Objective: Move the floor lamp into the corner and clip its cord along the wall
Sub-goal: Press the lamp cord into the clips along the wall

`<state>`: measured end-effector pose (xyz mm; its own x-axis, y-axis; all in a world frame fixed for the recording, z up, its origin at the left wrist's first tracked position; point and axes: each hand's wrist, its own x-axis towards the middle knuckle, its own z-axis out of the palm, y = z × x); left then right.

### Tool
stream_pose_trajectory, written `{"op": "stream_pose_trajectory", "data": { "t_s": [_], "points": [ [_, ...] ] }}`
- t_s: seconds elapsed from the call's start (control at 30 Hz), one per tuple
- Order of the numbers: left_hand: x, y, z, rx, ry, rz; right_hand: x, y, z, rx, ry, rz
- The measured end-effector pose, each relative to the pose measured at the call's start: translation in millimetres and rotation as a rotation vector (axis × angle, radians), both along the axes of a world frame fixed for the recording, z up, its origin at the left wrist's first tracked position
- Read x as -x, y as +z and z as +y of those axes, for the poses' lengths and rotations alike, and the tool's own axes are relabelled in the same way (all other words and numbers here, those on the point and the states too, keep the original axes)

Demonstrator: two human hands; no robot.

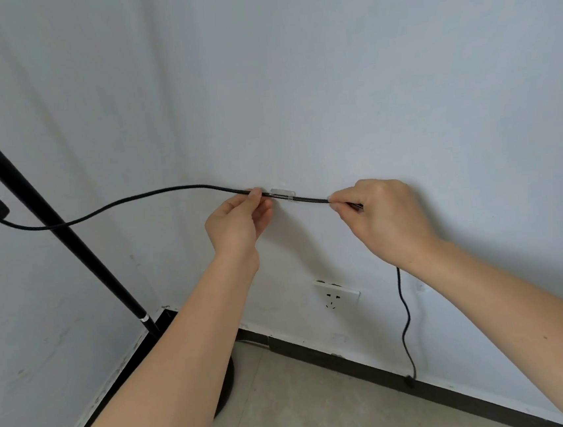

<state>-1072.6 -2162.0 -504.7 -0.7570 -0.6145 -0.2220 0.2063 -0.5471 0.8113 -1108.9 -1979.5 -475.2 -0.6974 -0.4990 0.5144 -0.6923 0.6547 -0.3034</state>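
Note:
The black floor lamp pole [42, 210] stands in the corner at the left, its round base [228, 380] mostly hidden behind my left forearm. A black cord [141, 198] runs from the lamp's dark part at the left edge across to a clear clip [283, 193] stuck on the wall. My left hand [238, 222] pinches the cord just left of the clip. My right hand [382, 217] pinches it just right of the clip. The stretch between my hands lies across the clip. Below my right wrist the cord [405, 321] hangs down to the floor.
A white wall socket [337, 296] sits below the clip. A dark skirting board [356, 361] runs along both walls. The floor [309, 410] is pale tile. The cord's end [409, 380] rests against the skirting at the right.

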Motion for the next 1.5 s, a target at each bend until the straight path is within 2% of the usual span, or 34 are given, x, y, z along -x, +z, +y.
{"op": "stream_pose_trajectory", "data": {
  "t_s": [0.27, 0.43, 0.67, 0.73, 0.83, 1.3, 1.5],
  "points": [
    [0, 6, 4, 0.048, 0.009, -0.006, -13, -9, 9, 0.051, -0.032, -0.153],
    [0, 5, 7, 0.072, -0.027, -0.026, -21, -10, 22, 0.063, -0.092, -0.175],
    [0, 6, 7, 0.075, -0.051, -0.041, -18, 2, 52, 0.261, -0.22, -0.451],
    [1, 7, 7, 0.066, -0.058, -0.045, -17, 9, 65, 0.298, -0.21, -0.552],
    [1, 8, 7, 0.044, -0.072, -0.055, -15, 18, 83, 0.473, -0.128, -0.656],
    [0, -5, 10, -0.006, -0.152, -0.042, -15, 17, 86, 0.497, -0.123, -0.552],
    [-7, -13, 39, 0.03, -0.273, -0.154, -18, 16, 85, 0.501, -0.121, -0.562]
  ]
}}
